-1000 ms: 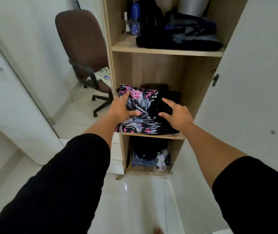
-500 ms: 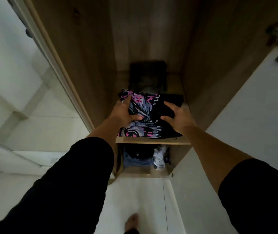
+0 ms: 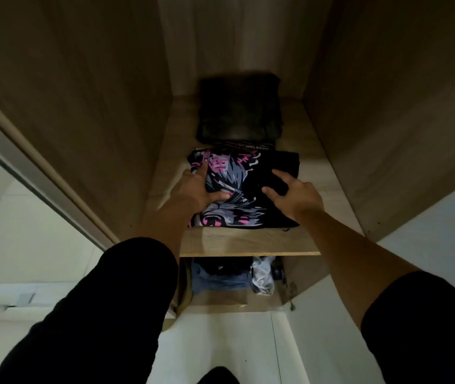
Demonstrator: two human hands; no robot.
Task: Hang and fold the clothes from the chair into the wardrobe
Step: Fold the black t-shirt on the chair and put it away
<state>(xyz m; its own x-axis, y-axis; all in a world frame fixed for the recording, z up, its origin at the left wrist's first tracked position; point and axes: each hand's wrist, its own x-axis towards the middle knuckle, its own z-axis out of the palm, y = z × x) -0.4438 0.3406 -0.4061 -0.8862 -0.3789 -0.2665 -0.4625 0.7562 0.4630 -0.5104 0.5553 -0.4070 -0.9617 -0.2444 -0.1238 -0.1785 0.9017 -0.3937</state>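
Resting on the shelf (image 3: 248, 242) near its front edge, the folded shirt (image 3: 237, 189) is pressed by the left hand (image 3: 196, 189), fingers spread flat, while the right hand (image 3: 295, 195) hovers at its right side, fingers loosely parted. If it is pushed back unevenly, the fold may be rucked against the dark pile (image 3: 238, 106) behind; if left forward, it may be dragged off when the hands are drawn away.

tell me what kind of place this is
Most likely a bedroom, seen from inside an open wooden wardrobe. Both hands rest on a folded patterned shirt on a shelf, with a dark folded garment behind it and more clothes in the compartment below.
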